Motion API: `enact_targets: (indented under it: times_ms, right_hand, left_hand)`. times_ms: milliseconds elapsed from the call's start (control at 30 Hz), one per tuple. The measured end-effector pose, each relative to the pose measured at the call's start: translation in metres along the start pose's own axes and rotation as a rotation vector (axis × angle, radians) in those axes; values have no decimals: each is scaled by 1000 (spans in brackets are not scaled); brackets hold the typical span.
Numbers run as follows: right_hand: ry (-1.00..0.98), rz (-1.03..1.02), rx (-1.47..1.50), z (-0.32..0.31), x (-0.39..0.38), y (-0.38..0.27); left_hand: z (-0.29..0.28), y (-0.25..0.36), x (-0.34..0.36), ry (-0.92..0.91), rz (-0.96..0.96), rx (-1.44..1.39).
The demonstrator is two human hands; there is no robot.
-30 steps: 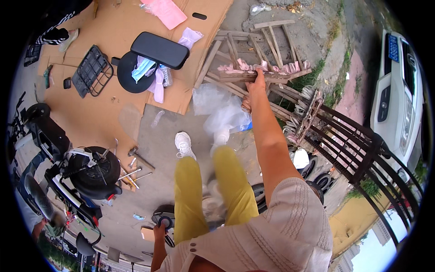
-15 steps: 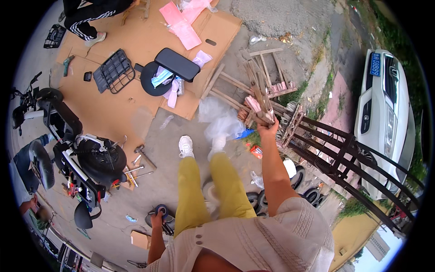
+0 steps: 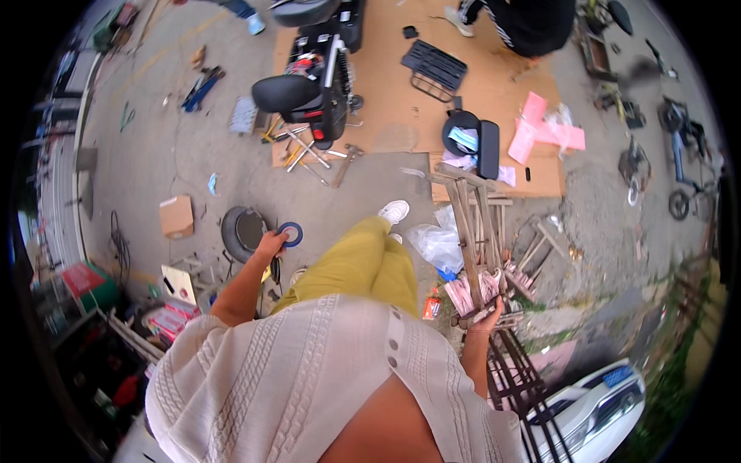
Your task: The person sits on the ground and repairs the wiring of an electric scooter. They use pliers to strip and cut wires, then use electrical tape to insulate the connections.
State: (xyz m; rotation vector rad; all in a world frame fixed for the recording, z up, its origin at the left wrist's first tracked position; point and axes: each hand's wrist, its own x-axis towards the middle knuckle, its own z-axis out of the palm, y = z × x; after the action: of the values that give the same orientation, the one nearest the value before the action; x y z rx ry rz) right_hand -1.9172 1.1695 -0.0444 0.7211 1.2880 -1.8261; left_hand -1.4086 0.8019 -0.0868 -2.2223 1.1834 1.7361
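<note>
My left hand [image 3: 271,244] grips a dark blue ring, apparently a tape roll [image 3: 290,234], beside a black wheel [image 3: 241,229] on the ground. My right hand [image 3: 486,316] is closed on the lower end of a wooden folding stool [image 3: 468,231] with pinkish straps [image 3: 485,286] wound on its bar, held tilted at my right side. More wooden frames [image 3: 548,238] lie beyond it on the concrete. A clear plastic bag [image 3: 432,245] lies near my white shoe [image 3: 394,211].
Cardboard [image 3: 394,116] holds a black rack [image 3: 434,65], pink packets [image 3: 528,122] and tools [image 3: 309,154]. A scooter [image 3: 324,92] and a person in black [image 3: 525,23] are ahead. Bicycles [image 3: 679,154] stand right, black railings [image 3: 521,386] and a white car [image 3: 594,417] lower right, a box [image 3: 176,217] left.
My view and body have turned rightward, so the cardboard and scooter now lie ahead. The stool in my right hand has been lifted away from the pile and swung along with me.
</note>
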Motion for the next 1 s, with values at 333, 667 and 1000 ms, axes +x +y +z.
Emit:
enact_targets:
  times_ms: [333,667,1000]
  right_hand:
    - [-237,395,-486,180,-125,46]
    - [-371,764,-498,273,-113,245]
    - [-354,803,-741,487,-199,450]
  left_hand:
    - [-74,-212,-112,341,-208,-475]
    - [-145,-288,-60,461,-294,-671]
    - [-338,-300,-38,514,-237,-871]
